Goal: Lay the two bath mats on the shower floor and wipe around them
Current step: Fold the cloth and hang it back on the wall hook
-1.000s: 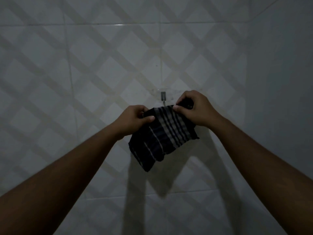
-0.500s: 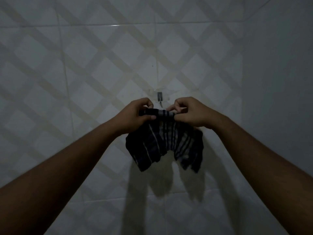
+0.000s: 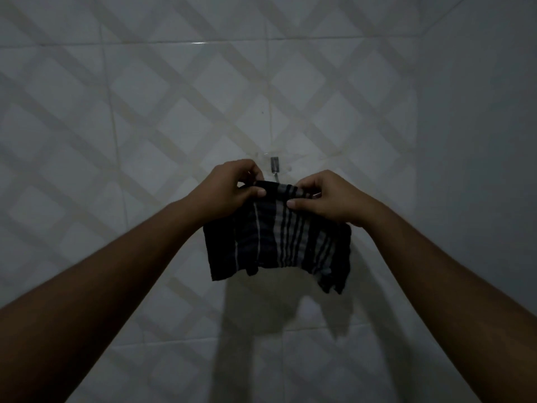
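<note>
A dark cloth with pale stripes (image 3: 276, 242) hangs in front of the tiled wall, held up by its top edge. My left hand (image 3: 229, 190) pinches the top left corner and my right hand (image 3: 328, 199) pinches the top right part. The cloth hangs spread out below both hands, its lower right corner drooping lowest. Its top edge is just under a small metal hook (image 3: 274, 167) fixed to the wall. No bath mats and no shower floor are in view.
A white tiled wall with a pale diamond lattice pattern (image 3: 145, 126) fills the view. A plain side wall (image 3: 479, 141) meets it in a corner at the right. The room is dim.
The cloth, bunched and tilted a second ago, now hangs wider and flatter. My hands have spread apart along its top edge, still just below the hook.
</note>
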